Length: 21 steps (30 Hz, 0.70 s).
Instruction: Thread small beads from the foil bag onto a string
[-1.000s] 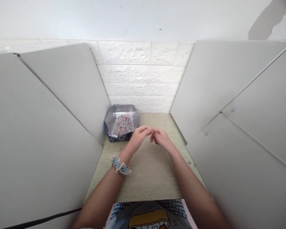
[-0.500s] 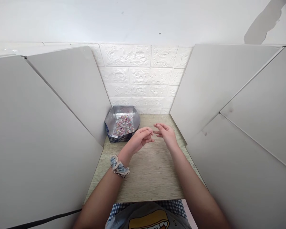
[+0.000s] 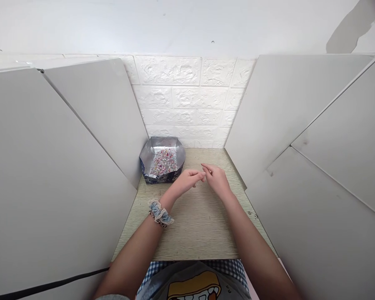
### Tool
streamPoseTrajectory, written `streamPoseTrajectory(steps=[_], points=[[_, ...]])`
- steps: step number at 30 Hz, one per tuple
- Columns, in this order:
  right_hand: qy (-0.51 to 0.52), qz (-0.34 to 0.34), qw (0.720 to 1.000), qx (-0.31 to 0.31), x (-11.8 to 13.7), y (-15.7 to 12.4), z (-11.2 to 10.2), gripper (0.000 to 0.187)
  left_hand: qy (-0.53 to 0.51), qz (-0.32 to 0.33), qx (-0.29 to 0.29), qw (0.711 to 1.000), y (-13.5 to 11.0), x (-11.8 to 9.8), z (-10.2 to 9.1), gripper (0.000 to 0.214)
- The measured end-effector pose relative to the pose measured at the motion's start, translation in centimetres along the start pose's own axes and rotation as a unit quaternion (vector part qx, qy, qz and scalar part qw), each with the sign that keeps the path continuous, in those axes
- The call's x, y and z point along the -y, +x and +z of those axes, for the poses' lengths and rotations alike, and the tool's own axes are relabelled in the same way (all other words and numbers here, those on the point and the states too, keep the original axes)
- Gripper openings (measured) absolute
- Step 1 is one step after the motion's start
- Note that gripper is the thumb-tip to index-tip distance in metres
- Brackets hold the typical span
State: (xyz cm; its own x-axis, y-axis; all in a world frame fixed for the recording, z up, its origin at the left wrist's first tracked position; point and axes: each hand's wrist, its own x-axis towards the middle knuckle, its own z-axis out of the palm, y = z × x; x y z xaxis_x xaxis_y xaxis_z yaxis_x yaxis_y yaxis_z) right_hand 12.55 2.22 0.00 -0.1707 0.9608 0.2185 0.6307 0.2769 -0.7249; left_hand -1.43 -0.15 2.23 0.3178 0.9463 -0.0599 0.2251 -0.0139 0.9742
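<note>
white embossed brick wall (image 3: 187, 100) closed the back of a narrow booth, with grey partition panels (image 3: 65, 166) on both sides of a pale wood-grain table (image 3: 193, 233). a foil-lined tray (image 3: 147, 155), the landmark for this figure, stood at the table's far left corner against the left panel, leaving the middle of the surface free; it held a heap of small mixed-colour beads (image 3: 164, 160). just right of the tray and slightly nearer the person, the left hand (image 3: 187, 180) was curled, its thumb and forefinger tips brought together in a pinch. the right hand (image 3: 218, 180), farther right of the tray, was half curled, its fingertips (image 3: 206, 168) touching those of the left. this tip-to-tip posture suited fine handling of something very small, yet whether either hand gripped a bead or thread could not be told. a lace-edged scrunchie (image 3: 160, 211) sat on the left wrist, nearer the person than the tray. half a second before, the right hand had been open with fingers spread, apart from the left; it had since closed in. the tray had not moved.
</note>
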Motion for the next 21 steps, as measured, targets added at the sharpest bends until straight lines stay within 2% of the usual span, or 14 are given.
streamPoseTrajectory(steps=[3,5,8,10,13,16,19,21], points=[[-0.02,0.026,0.999,0.008,-0.4,0.2,-0.2,0.031,-0.051,0.097,-0.07,0.992,-0.3,-0.7,-0.3,0.03],[-0.035,0.049,0.998,0.02,-0.7,0.3,-0.3,0.031,-0.138,0.15,-0.092,0.975,-0.7,-1.1,-0.6,0.028],[-0.053,0.088,0.995,0.021,-1.1,0.3,-0.4,0.03,-0.304,0.152,-0.074,0.938,-1.2,-1.7,-1.1,0.03],[-0.054,0.105,0.993,0.006,-1.3,0.4,-0.5,0.031,-0.354,0.119,-0.068,0.925,-1.4,-2.0,-1.3,0.031],[-0.029,0.077,0.996,-0.04,-1.2,0.5,-0.5,0.032,-0.302,0.062,-0.11,0.945,-1.1,-2.0,-1.1,0.03],[0.006,-0.03,0.995,-0.098,-0.4,0.3,-0.2,0.033,-0.182,0.003,-0.139,0.974,-0.5,-1.5,-0.5,0.023],[-0.002,-0.138,0.985,-0.102,0.5,-0.3,0.5,0.032,-0.079,-0.007,-0.106,0.991,-0.1,-0.7,-0.1,0.035],[-0.044,-0.173,0.98,-0.083,0.9,-0.7,1.0,0.032,-0.038,0.005,-0.085,0.996,0.0,-0.4,0.0,0.04]])
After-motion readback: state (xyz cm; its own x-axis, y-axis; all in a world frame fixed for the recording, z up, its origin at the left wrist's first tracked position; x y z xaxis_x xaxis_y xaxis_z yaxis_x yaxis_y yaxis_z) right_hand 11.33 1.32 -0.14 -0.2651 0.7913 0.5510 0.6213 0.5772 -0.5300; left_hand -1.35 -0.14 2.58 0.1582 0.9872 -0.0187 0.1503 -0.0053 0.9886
